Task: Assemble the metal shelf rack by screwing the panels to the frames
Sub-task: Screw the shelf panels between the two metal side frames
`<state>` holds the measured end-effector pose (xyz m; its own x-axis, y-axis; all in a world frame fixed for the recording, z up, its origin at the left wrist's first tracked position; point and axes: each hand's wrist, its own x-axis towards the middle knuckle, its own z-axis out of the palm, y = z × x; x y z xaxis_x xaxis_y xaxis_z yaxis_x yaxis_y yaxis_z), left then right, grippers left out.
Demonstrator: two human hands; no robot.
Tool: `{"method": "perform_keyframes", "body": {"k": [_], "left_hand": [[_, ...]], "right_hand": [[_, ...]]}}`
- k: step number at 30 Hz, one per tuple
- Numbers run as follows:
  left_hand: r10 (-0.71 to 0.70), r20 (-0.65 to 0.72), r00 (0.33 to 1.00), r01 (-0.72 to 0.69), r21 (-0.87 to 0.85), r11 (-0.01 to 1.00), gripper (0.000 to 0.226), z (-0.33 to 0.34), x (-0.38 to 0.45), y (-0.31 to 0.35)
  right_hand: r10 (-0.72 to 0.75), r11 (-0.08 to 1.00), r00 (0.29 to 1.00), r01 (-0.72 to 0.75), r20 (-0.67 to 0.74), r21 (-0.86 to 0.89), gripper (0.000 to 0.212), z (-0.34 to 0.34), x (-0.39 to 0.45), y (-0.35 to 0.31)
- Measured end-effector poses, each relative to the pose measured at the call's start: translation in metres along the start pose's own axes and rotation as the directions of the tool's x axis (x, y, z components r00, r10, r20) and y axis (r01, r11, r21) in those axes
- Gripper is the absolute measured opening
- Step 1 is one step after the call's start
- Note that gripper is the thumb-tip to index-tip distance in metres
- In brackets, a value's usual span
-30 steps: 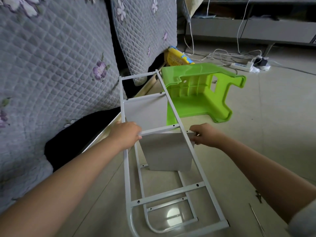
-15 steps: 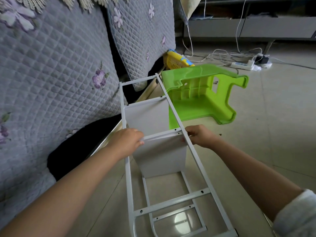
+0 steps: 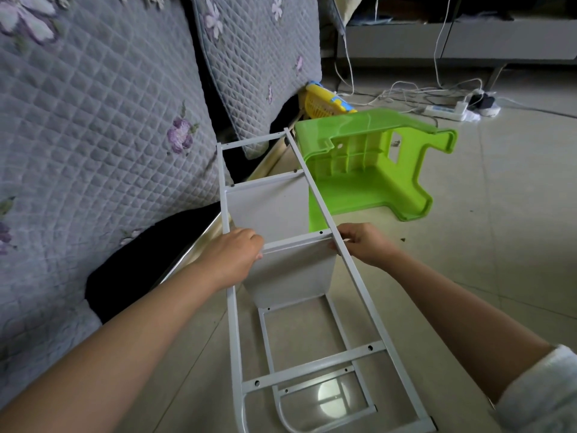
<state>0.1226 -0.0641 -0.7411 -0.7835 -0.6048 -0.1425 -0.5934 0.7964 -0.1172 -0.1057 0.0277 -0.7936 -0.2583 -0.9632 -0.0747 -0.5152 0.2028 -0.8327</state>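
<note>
A white metal frame (image 3: 356, 282) lies lengthwise in front of me, with a second frame (image 3: 268, 342) below it on the floor. Between them stand two grey panels: a far panel (image 3: 268, 207) and a near panel (image 3: 293, 273). My left hand (image 3: 234, 254) grips the near panel's top left corner at the frame's left rail. My right hand (image 3: 362, 242) pinches the panel's top right corner beside the right rail, just under a crossbar (image 3: 296, 240) with a screw hole.
A quilted grey sofa cover (image 3: 103, 120) fills the left side. A green plastic stool (image 3: 368, 164) lies tipped over just right of the frame's far end. A yellow basket (image 3: 321, 104) and a power strip (image 3: 446, 110) with cables lie further back on the tiled floor.
The near panel has been lifted up against the crossbar, so its top edge now lines up under it. Both hands moved slightly with it.
</note>
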Motion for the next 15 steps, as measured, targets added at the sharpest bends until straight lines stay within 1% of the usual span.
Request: {"method": "perform_keyframes", "body": {"k": [3,8,12,15], "left_hand": [[0.005,0.013,1.000,-0.005,-0.002,1.000,0.023,-0.0025,0.0003,-0.0015],[-0.003,0.032,0.999,0.003,-0.001,1.000,0.024,-0.0027,-0.0011,-0.0001],[-0.001,0.013,1.000,0.001,0.003,1.000,0.023,-0.0021,-0.0019,-0.0004],[-0.002,0.006,1.000,0.002,0.006,1.000,0.021,-0.0021,-0.0010,-0.0008]], "right_hand": [[-0.017,0.999,1.000,0.018,-0.025,0.039,0.024,0.0000,-0.0005,0.0001],[-0.042,0.999,0.997,0.041,-0.057,-0.029,0.024,0.0030,-0.0021,0.0003],[-0.047,0.998,0.996,0.044,-0.070,-0.052,0.021,0.0043,-0.0007,-0.0029],[-0.039,0.998,0.997,0.036,-0.067,-0.045,0.024,0.0044,-0.0006,-0.0058]]}}
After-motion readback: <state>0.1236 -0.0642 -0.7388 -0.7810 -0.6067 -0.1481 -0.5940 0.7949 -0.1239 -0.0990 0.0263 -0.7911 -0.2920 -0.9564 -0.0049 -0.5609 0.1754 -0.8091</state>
